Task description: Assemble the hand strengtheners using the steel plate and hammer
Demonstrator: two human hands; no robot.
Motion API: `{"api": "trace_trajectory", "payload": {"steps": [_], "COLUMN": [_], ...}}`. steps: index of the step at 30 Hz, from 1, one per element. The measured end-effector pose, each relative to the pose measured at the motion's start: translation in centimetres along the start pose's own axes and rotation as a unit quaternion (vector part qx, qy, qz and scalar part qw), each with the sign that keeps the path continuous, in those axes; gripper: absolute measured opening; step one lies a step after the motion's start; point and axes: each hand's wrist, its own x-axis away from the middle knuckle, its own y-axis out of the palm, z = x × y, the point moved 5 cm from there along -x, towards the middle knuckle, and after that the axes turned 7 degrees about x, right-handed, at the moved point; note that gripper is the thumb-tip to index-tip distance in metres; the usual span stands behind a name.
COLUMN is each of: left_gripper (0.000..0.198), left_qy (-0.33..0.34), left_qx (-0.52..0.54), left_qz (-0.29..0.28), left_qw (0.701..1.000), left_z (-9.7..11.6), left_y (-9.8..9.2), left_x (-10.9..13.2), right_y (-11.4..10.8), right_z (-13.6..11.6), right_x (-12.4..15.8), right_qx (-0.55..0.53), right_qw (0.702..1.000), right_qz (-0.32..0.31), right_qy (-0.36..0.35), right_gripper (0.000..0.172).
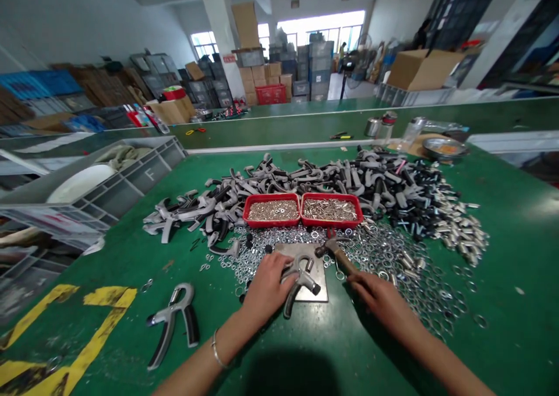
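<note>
My left hand (271, 285) is closed on a grey and black hand grip strengthener (301, 275), which it holds over a square metal plate (321, 291). A spring shows near the top of that strengthener. In my right hand (379, 296) is the wooden handle of a hammer (343, 257), its head just above the plate's right edge. Another hand grip strengthener (177, 314), with a spring fitted between its two handles, lies on the green table to the left. Behind the plate sit two red trays, the left one (245, 211) and the right one (360, 211), both filled with small metal pins.
Loose metal rings (375, 262) spread around the plate. A long heap of grey handle parts (279, 177) lies behind the trays, with silver cylinders (463, 233) at its right end. A grey crate (148, 174) stands at the left; jars (386, 129) stand at the back right.
</note>
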Motion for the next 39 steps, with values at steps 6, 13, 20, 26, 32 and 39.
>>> {"api": "trace_trajectory", "payload": {"steps": [6,13,20,26,32,39], "left_gripper": [0.051,0.018,0.026,0.011,0.011,0.016], "left_qy": [-0.017,-0.012,0.052,0.332,0.429,0.45], "left_qx": [-0.058,-0.15,-0.164,-0.186,-0.239,-0.236], "left_qz": [-0.02,-0.079,-0.065,-0.15,-0.202,-0.207], "left_qw": [0.998,0.985,0.983,0.912,0.847,0.836], "left_z": [1.4,0.9,3.0,9.3,10.0,11.2], "left_y": [3.3,5.9,6.2,13.2,16.5,14.4], "left_x": [-1.3,-4.2,-3.4,-2.1,-2.9,-2.2], "right_y": [-0.2,-3.3,-3.3,-3.7,-3.9,-3.8], "right_z": [0.1,1.8,1.8,1.7,2.0,1.7], "right_x": [0.8,1.3,2.0,-0.6,-1.1,-1.4], "right_qx": [0.131,0.166,0.241,0.269,0.279,0.283], "right_qw": [0.987,0.97,0.956,0.955,0.954,0.954], "right_qz": [0.087,0.168,0.145,0.095,0.065,0.019], "right_qy": [-0.031,-0.055,-0.083,-0.078,-0.088,-0.101], "right_gripper": [0.027,0.026,0.024,0.015,0.012,0.014]}}
